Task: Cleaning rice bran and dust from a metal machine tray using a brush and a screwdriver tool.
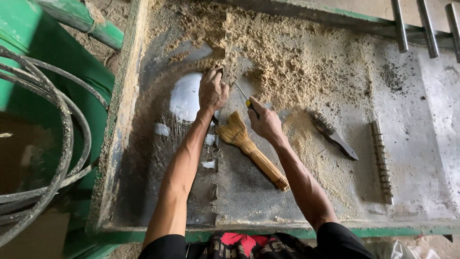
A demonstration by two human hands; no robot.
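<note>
Pressing the left hand (212, 91) flat beside the slot, fingers together, steadies things while the right hand (265, 122), clamped on a yellow-handled screwdriver (244, 97), probes the sawdust (292, 62) gently.

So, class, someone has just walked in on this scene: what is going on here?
A person leans over a metal machine table covered in sawdust. The left hand presses down near a slot in the surface, while the right hand holds a screwdriver with a yellow and black handle. A small straw brush lies between the forearms. A wire brush and a threaded rod lie to the right.
</note>
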